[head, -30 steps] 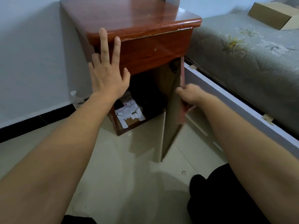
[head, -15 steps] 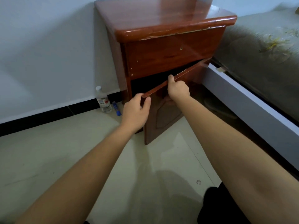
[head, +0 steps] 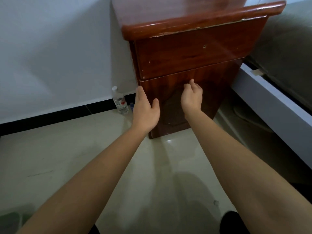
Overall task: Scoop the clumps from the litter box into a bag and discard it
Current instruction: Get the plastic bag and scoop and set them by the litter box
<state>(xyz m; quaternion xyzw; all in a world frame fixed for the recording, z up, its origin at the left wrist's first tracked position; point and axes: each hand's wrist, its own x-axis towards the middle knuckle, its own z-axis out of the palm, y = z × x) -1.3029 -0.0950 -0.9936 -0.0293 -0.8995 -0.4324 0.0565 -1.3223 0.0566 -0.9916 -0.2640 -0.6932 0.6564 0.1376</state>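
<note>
A red-brown wooden bedside cabinet [head: 194, 53] stands against the white wall, its lower door [head: 212, 92] closed flush under the drawer front. My left hand [head: 146, 109] is in front of the door's left edge, fingers straight and relaxed, holding nothing. My right hand [head: 192, 97] is in front of the middle of the door with fingers loosely bent and nothing in them. Whether either hand touches the door I cannot tell. No litter box, scoop or bag is in view.
A clear plastic bottle [head: 120, 103] stands on the floor by the wall, left of the cabinet, with a small blue thing [head: 131, 105] beside it. A bed frame [head: 273, 105] and mattress [head: 290, 48] run along the right. Pale tiled floor [head: 67, 157] lies in front.
The cabinet door, open a second ago and held half shut by both hands, is now closed. Both hands have let go of its edge and hang in front of it.
</note>
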